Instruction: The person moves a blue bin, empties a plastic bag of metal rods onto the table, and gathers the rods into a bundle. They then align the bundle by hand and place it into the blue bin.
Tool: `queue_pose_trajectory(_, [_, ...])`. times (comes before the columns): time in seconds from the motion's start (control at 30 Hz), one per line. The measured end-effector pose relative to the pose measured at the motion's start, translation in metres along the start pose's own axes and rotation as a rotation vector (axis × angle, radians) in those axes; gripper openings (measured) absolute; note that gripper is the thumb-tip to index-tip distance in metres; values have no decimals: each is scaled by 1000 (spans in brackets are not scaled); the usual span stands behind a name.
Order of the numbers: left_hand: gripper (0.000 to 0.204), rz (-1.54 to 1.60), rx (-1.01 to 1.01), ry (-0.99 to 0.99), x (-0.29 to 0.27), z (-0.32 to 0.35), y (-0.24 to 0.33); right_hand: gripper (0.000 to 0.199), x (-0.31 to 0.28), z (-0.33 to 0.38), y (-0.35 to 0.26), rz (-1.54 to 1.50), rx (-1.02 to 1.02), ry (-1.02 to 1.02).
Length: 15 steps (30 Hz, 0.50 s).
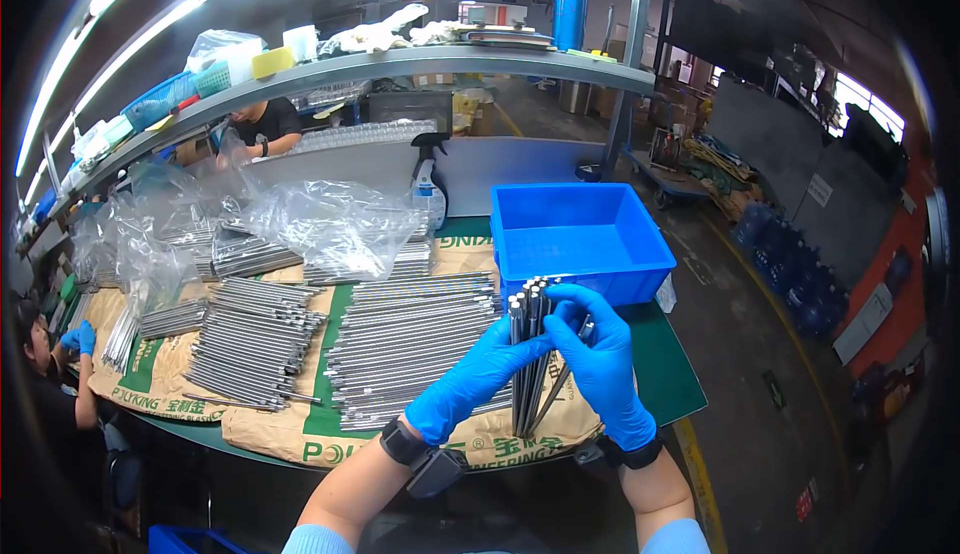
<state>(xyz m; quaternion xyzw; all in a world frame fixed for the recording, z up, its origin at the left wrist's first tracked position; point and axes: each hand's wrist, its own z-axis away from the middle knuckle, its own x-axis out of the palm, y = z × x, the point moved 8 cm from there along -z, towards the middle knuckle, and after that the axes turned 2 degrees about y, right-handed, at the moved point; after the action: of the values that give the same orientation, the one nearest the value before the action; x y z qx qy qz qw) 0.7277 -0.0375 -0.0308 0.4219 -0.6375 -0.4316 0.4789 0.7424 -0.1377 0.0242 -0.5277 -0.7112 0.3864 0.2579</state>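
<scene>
Two gloved hands, one upright rod bundle.
The right hand wraps closed around the metal rods; left hand fingertips pinch them at 9 o'clock, one blue bin at 12.

Empty blue bin behind, spray bottle beside crumpled clear bags, blue flask on shelf.

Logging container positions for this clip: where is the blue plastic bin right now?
In the head view, the empty blue plastic bin sits at the table's far right, just beyond the upright bundle of metal rods.
</scene>
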Motion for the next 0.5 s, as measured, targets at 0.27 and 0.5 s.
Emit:
queue_pose_trajectory(0.27, [51, -20, 16, -119, 2, 2, -3, 30, 8, -6, -16, 227, -318, 14])
queue_pose_trajectory(0.5, [55, -73, -70, -122, -3, 7, -3, 35, 7, -3, -13, 316, -286, 51])
